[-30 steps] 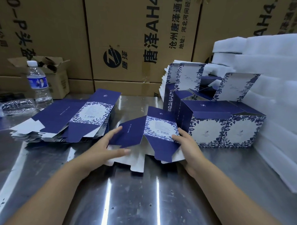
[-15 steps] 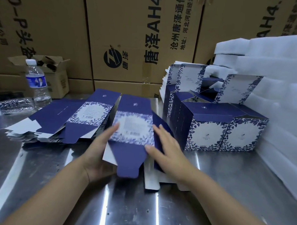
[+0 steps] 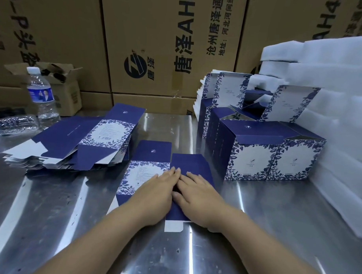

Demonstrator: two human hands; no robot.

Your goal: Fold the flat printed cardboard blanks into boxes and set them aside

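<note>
A flat navy cardboard blank [image 3: 152,156] with a white floral panel lies on the steel table [image 3: 275,232] in front of me. My left hand [image 3: 157,193] presses flat on its floral panel. Beside it, touching, my right hand [image 3: 196,194] presses flat on the plain navy panel. A stack of flat blanks [image 3: 79,145] lies to the left. Several folded boxes [image 3: 257,156] stand to the right, two at the front with floral faces, others behind with lids up.
White foam sheets [image 3: 331,101] are piled at the right. A water bottle [image 3: 42,97] stands at the far left, beside a crushed bottle [image 3: 14,122] and a small open carton [image 3: 67,87]. Large brown shipping cartons [image 3: 158,43] form the back wall.
The blank, half raised between my hands a second ago, now lies flat on the table. Both hands have come together and press down on it side by side.
</note>
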